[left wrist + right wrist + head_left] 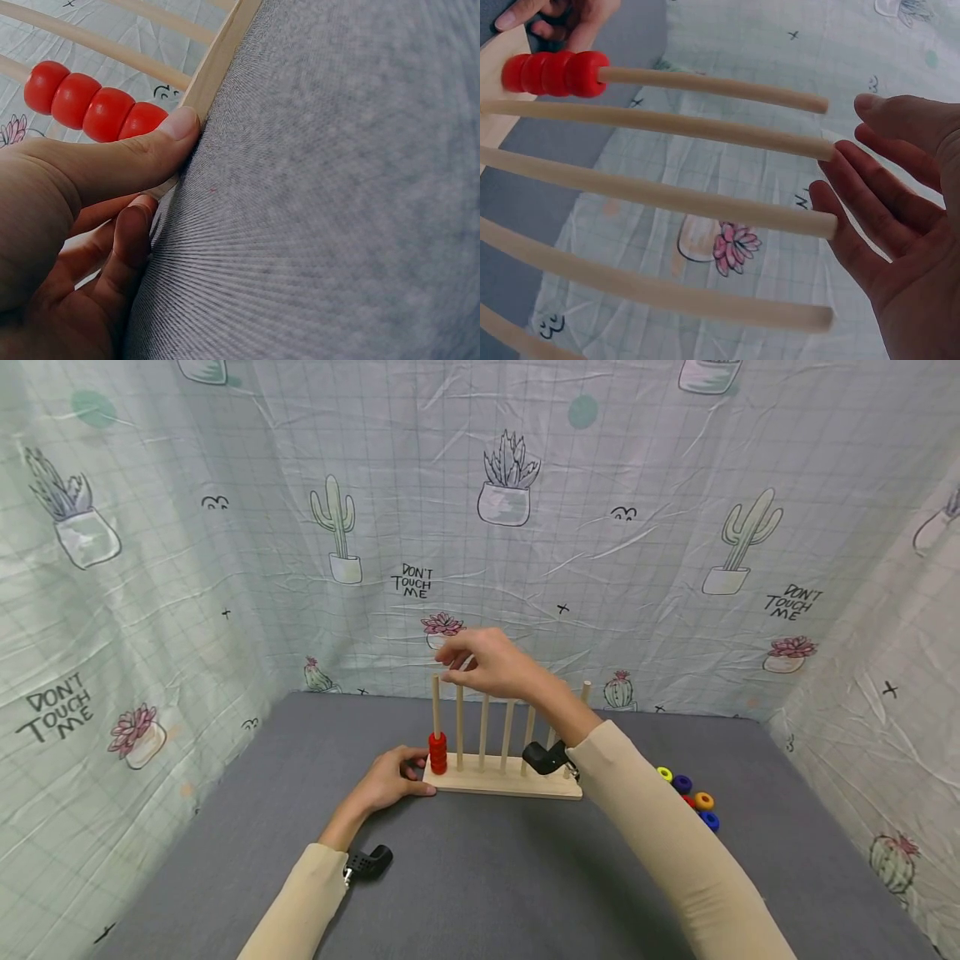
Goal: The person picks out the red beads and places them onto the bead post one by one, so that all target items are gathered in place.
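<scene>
A wooden bead abacus (483,783) stands on the table, its long flat base carrying a row of upright pegs. Several red beads (438,753) are stacked at the bottom of the leftmost peg; the left wrist view shows these red beads (105,109) close up. My left hand (390,779) grips the left end of the base, its thumb (161,139) on the front edge. Up by the tops of the left pegs is my right hand (487,662), fingers loosely bent. In the right wrist view nothing sits between the fingers of this hand (900,225).
To the right of the abacus lie several loose rings, among them a yellow ring (664,773), an orange ring (703,801) and a blue ring (708,821). My right forearm passes in front of the right-hand pegs. Behind the grey table (465,877) hangs a printed cloth (600,552).
</scene>
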Demonstrator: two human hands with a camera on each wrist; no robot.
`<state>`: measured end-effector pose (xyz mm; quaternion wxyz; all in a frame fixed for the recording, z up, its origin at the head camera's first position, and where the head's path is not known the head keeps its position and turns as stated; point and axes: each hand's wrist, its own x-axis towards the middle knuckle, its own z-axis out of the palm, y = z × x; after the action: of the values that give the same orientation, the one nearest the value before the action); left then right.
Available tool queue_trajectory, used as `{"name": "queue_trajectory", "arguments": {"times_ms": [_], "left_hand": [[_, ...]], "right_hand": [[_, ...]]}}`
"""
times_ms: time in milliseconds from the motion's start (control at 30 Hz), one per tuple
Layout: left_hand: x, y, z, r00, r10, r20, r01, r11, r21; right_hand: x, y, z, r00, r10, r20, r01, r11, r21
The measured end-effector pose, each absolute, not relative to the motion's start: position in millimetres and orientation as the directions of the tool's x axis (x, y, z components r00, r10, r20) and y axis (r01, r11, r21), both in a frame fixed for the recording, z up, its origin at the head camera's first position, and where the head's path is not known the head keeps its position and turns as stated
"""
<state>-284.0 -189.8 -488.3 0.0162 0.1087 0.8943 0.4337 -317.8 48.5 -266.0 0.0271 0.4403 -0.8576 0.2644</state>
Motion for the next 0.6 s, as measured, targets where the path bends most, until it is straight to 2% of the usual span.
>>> {"name": "queue_trajectory", "arguments": {"times_ms": [367,600], "left_hand": [[-281,-188,-485,-0.981,0.188,0.051,0.158,0.612,0.775],[-284,-188,-487,-0.982,0.18,0.048,0.152,0.622,0.768]], "right_hand": [[-302,67,-259,-0.553,-0.742,0.379,-0.825,0.428,-0.368],[-288,77,-265,-0.514,-0.745,0.425,-0.85,0.373,-0.372]]}}
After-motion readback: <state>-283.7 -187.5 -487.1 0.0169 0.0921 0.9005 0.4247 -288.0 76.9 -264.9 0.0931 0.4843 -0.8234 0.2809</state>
